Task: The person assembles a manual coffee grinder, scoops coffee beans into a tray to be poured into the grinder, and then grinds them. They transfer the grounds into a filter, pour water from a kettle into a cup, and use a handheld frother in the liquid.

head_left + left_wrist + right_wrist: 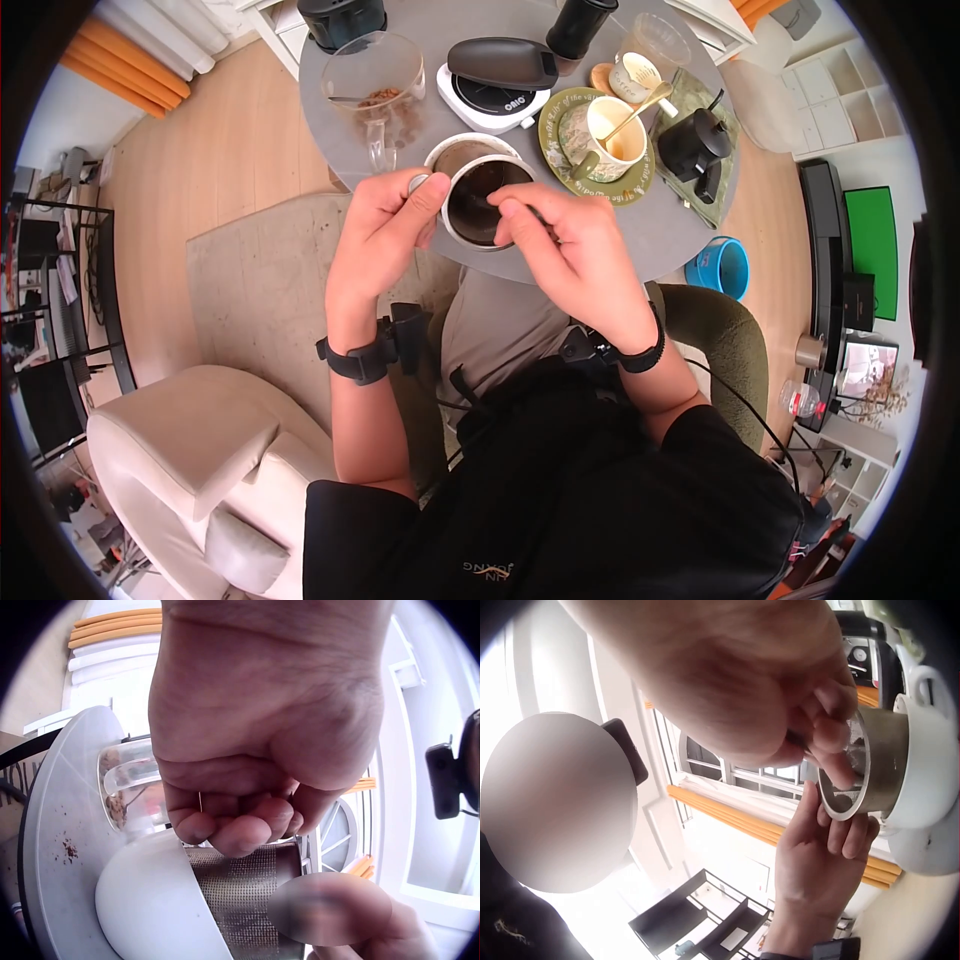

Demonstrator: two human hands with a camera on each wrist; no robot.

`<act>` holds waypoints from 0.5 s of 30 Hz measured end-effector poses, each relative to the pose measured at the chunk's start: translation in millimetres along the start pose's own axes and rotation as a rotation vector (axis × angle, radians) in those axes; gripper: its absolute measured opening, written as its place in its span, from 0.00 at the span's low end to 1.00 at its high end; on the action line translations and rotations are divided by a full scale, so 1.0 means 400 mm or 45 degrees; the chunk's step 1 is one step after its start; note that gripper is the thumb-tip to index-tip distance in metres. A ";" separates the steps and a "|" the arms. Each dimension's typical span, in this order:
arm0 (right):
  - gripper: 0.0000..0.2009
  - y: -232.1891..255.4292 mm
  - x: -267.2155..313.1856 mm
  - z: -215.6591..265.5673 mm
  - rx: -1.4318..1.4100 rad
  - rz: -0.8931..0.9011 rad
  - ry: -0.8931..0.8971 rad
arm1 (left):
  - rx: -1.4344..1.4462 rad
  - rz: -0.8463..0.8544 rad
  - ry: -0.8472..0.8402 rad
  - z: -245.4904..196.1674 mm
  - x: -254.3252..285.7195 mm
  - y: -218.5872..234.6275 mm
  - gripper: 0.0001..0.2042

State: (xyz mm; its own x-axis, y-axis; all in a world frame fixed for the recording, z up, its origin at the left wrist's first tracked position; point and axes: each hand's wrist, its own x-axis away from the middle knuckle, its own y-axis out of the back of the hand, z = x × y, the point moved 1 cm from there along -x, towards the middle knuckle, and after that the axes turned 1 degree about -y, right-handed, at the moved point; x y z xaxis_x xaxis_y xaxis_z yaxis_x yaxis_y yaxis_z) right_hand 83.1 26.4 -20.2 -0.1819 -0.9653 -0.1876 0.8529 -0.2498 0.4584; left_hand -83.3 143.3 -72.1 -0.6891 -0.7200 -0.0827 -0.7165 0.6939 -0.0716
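Note:
In the head view my left hand grips a round metal mesh filter at its side, thumb at the rim. Dark brown residue lines the filter's inside. The filter tilts with its mouth toward me, and its body sits partly in a white cup. The mesh wall shows beside the curled left fingers in the left wrist view. My right hand reaches over the rim with fingertips inside the filter. It pinches a thin dark handle, mostly hidden by the fingers; I cannot tell its kind.
On the round grey table stand a glass jug with brown pieces, a white scale under a dark tray, a patterned cup with a spoon on a green saucer, and a black pot. A blue bin is beside the table.

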 end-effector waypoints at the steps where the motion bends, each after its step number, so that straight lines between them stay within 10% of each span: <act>1: 0.05 -0.002 0.000 0.002 -0.090 -0.095 -0.026 | -0.003 -0.002 0.007 0.000 0.000 0.000 0.21; 15: 0.07 0.040 -0.015 -0.027 0.004 0.238 -0.009 | 0.097 -0.028 0.024 0.007 0.001 -0.006 0.21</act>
State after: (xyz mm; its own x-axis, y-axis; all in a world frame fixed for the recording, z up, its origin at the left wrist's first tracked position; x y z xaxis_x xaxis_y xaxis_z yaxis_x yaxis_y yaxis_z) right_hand 103.0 29.2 -21.1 -0.0241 -0.9954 -0.0929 0.8707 -0.0666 0.4873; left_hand -81.7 141.5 -74.7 -0.6759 -0.7344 -0.0618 -0.7214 0.6764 -0.1487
